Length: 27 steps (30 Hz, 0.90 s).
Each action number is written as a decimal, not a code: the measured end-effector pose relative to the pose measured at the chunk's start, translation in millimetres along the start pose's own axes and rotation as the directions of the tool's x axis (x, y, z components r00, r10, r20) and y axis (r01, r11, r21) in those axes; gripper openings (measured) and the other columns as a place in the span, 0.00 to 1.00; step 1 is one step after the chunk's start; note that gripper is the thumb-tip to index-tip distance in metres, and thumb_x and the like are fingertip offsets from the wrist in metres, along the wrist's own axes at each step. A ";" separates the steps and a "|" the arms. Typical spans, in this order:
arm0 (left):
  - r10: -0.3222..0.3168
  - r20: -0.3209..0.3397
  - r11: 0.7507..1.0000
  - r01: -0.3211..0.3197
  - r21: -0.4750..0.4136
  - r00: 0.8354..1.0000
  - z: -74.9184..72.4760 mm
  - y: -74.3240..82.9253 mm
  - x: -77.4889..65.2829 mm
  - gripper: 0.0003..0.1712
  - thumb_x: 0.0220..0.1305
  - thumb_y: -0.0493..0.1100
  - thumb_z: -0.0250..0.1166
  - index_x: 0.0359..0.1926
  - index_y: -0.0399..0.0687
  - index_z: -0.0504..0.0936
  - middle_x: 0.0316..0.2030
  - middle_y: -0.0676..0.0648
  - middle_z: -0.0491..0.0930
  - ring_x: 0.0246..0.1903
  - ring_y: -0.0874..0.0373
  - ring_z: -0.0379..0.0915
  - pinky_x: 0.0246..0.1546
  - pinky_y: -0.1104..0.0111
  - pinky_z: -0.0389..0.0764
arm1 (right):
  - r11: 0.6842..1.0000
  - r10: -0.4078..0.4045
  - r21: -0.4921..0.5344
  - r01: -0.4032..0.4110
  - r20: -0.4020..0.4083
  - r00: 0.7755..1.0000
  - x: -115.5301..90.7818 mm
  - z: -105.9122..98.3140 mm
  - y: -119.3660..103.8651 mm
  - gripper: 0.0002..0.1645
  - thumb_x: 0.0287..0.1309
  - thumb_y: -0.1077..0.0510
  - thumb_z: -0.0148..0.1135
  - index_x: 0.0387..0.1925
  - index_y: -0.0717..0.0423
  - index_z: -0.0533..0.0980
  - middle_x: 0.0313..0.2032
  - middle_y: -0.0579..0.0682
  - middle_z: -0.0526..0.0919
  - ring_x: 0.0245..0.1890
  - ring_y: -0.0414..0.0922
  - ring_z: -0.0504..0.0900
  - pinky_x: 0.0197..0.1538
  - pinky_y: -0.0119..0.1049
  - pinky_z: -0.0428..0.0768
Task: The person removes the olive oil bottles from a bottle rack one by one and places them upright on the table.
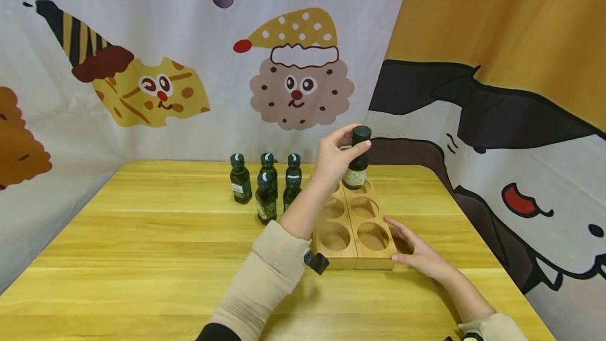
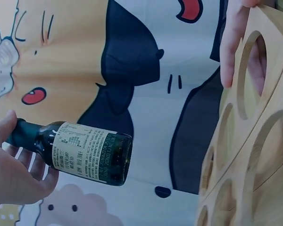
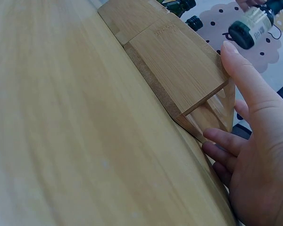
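My left hand (image 1: 333,157) pinches a small dark green bottle (image 1: 354,177) by its cap and neck. The bottle hangs upright over the far end of the wooden bottle rack (image 1: 352,249), near its right row of round holes. Seen in the left wrist view, the bottle (image 2: 92,153) has a pale printed label, and thumb and fingers lie around its neck. Against the rack's right side rests my right hand (image 1: 423,257), fingers spread and touching the wood. In the right wrist view, the thumb is at one edge of the rack (image 3: 174,61) and other fingers at its lower edge.
Several similar capped green bottles (image 1: 240,183) stand on the wooden table (image 1: 142,257) left of the rack, partly behind my left forearm. A printed cartoon curtain (image 1: 180,136) hangs behind the table and along its right side.
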<state>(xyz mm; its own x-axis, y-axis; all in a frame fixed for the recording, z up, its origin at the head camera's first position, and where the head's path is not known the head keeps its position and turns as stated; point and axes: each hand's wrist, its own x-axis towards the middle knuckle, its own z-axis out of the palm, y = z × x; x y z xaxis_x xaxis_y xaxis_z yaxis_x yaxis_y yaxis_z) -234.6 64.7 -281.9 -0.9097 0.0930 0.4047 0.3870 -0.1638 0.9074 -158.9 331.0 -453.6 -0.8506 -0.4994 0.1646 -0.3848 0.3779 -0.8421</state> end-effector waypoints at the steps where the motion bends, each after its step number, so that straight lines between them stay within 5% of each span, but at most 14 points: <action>1: 0.005 0.003 1.000 -0.005 0.002 1.000 -2.5 2.0 -1.3 0.20 0.57 0.40 0.72 0.52 0.51 0.83 0.37 0.52 0.81 0.39 0.59 0.77 0.38 0.66 0.81 | 1.000 -0.001 0.004 0.001 0.002 1.000 -0.1 0.2 0.1 0.49 0.58 0.65 0.64 0.75 0.48 0.50 0.64 0.61 0.66 0.62 0.46 0.66 0.59 0.31 0.65; 13: -0.013 -0.015 0.999 0.012 -0.044 1.000 -36.2 30.8 -13.8 0.21 0.56 0.38 0.72 0.52 0.46 0.82 0.38 0.46 0.80 0.40 0.55 0.76 0.41 0.65 0.81 | 1.000 -0.004 0.015 0.004 0.002 1.000 -0.5 0.6 -1.1 0.49 0.58 0.65 0.64 0.75 0.48 0.50 0.64 0.62 0.66 0.63 0.48 0.65 0.59 0.31 0.64; 27: 0.007 -0.084 1.000 -0.005 0.028 0.996 -88.9 58.3 -23.2 0.20 0.56 0.37 0.72 0.51 0.46 0.82 0.38 0.45 0.79 0.41 0.53 0.74 0.41 0.62 0.81 | 1.000 -0.005 0.031 0.005 0.000 1.000 0.7 0.6 -0.9 0.49 0.57 0.65 0.64 0.74 0.49 0.50 0.63 0.63 0.66 0.62 0.48 0.66 0.59 0.31 0.65</action>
<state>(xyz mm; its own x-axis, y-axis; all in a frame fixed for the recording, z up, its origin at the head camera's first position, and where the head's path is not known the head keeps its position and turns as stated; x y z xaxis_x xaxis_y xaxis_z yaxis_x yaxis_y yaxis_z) -204.3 -34.3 -248.5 -0.9163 0.0088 0.4004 0.3956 -0.1365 0.9082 -158.9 329.9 -453.0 -0.8485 -0.5015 0.1690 -0.3782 0.3512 -0.8565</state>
